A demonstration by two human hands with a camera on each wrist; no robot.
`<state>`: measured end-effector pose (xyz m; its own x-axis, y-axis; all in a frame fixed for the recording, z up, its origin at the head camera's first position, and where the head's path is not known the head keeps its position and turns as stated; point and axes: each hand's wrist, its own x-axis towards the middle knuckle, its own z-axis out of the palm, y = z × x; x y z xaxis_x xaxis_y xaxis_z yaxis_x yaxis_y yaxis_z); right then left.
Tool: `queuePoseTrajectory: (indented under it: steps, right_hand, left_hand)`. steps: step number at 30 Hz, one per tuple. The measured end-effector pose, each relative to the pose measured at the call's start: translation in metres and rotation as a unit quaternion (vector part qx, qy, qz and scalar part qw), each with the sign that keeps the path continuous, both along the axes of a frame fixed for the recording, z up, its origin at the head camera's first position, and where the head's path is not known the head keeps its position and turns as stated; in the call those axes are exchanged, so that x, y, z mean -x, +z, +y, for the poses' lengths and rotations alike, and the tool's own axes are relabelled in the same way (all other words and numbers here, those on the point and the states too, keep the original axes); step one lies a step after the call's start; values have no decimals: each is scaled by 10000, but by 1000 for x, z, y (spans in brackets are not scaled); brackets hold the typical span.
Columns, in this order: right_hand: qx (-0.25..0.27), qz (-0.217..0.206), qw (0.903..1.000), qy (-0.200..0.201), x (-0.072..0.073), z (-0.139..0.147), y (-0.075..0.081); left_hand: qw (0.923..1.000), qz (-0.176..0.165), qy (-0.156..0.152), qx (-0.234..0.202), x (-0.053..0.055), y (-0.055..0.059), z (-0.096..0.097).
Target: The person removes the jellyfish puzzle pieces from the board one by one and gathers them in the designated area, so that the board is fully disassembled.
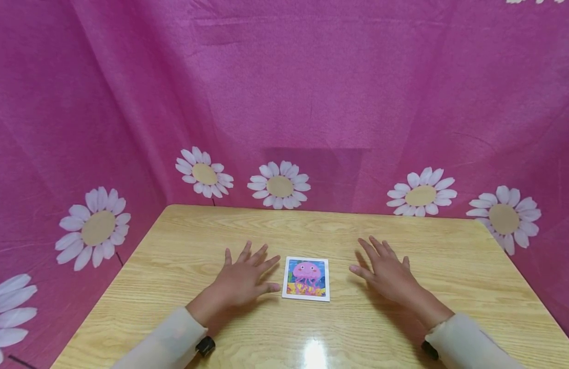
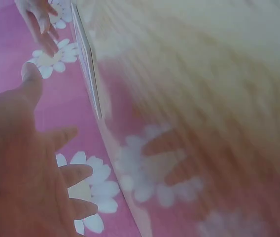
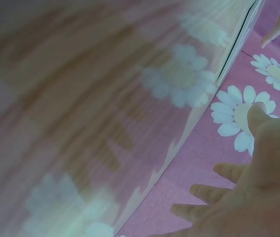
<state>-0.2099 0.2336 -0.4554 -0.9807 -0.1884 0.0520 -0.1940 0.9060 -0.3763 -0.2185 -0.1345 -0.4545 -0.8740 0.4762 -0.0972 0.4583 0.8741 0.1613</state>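
Note:
A square picture puzzle (image 1: 305,279) with a white border lies flat on the table, showing a pink jellyfish over a blue and yellow sea floor. To its left is my left hand (image 1: 244,279), fingers spread, thumb tip close to the puzzle's left edge. My right hand (image 1: 389,274) is on the other side, farther from the puzzle, its fingers stretched out and holding nothing. In the left wrist view the puzzle (image 2: 87,59) appears edge-on beyond the left hand (image 2: 26,158). The right wrist view has the right hand (image 3: 258,187) with fingers extended above the tabletop.
The wooden table (image 1: 173,246) is glossy and reflects light near its front. A pink cloth (image 1: 312,92) with large white daisies hangs behind and along both sides of it. Dark wrist devices (image 1: 205,346) show under both light sleeves.

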Motion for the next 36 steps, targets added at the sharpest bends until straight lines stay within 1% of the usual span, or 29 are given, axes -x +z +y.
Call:
queuePoseTrajectory:
  steps: [7, 12, 20, 25, 29, 36]
  right_hand:
    - [64, -27, 9999, 85, 3, -12, -1]
    - [61, -31, 9999, 145, 5, -21, 0]
    - [63, -105, 9995, 293, 7, -38, 0]
    - [-13, -142, 9992, 375, 9, -49, -1]
    - [-52, -199, 9987, 476, 11, -57, -1]
    - [51, -272, 9972, 691, 16, -71, -1]
  left_hand:
    - [9997, -51, -254, 13, -1, -3, 6]
    - [9990, -158, -426, 3, -3, -4, 11]
    - [9978, -358, -546, 83, -5, -6, 18]
    - [9970, -413, -630, 189, -7, -6, 22]
    - [9959, -475, -715, 273, -9, -6, 24]
    - [9942, -558, -852, 335, -13, -3, 27]
